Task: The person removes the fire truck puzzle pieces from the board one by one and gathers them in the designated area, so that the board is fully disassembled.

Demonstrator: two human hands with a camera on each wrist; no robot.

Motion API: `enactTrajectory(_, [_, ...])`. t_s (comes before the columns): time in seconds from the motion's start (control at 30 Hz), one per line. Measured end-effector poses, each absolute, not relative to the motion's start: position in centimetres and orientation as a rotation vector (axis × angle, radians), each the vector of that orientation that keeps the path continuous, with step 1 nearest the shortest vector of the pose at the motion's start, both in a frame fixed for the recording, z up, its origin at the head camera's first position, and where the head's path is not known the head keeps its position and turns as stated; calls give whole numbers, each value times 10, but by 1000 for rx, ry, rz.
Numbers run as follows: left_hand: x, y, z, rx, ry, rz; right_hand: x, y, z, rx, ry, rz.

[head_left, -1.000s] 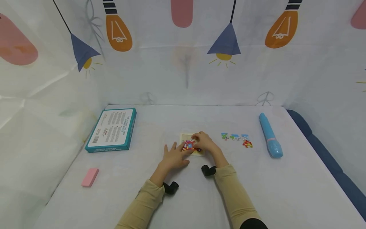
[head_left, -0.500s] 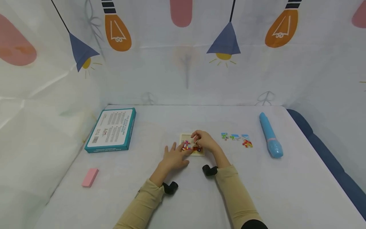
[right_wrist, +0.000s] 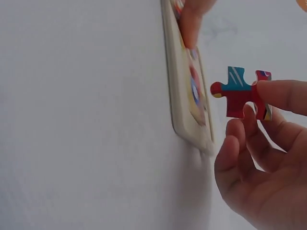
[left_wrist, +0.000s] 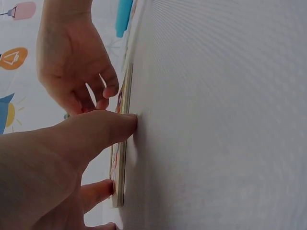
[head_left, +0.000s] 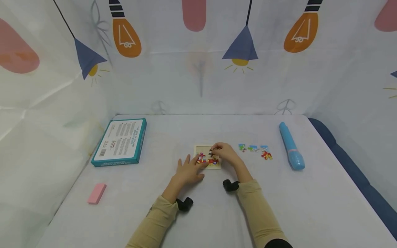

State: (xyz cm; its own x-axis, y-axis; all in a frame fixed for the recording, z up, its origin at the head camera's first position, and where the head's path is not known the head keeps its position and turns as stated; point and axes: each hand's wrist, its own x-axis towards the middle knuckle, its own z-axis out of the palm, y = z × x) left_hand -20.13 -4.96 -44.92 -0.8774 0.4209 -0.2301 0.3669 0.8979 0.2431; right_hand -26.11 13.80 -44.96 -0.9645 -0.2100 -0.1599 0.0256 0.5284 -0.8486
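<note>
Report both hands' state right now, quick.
Left hand: open, fingers touching the jigsaw tray.
Right hand: holding a red-and-teal jigsaw piece, pinched.

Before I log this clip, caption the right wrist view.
A right hand pinches a red-and-teal jigsaw piece near the pale puzzle tray.

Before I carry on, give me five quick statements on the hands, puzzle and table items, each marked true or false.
1. The right hand pinches a puzzle piece. True.
2. The left hand is clear of the puzzle tray. False: its fingers touch the tray.
3. Loose pieces lie right of the tray. True.
4. The pink block sits on the teal box. False: it lies on the table, apart from the box.
5. The long blue object lies right of the loose pieces. True.
</note>
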Motion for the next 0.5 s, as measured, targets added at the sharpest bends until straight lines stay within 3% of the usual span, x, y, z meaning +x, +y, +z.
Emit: enactTrajectory(0.5, [-200, -49, -450, 578, 2794, 303, -244, 234, -446, 75, 2614, -1455])
